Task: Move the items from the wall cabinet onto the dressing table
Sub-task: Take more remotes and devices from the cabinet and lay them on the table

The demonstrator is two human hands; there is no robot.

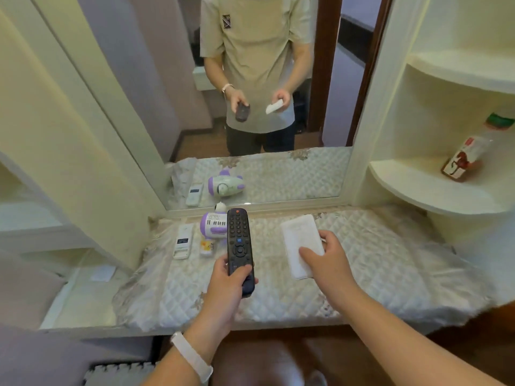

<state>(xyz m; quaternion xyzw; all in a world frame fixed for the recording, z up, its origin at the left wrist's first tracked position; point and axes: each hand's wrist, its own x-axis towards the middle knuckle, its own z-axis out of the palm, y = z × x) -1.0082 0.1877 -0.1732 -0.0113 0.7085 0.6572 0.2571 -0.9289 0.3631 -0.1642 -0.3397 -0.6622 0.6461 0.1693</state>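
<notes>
Left hand (223,286) grips one black plastic remote control (238,238); right hand (333,264) pinches one flat white rectangular pack (298,237). Quilted dressing table (390,270) offers bare cloth toward four o'clock.

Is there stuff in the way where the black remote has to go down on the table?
Nothing visible blocks it. The black remote in the left hand is over bare dressing table cover. The purple toy and a small yellow thing lie just left of it, off the way down.
</notes>
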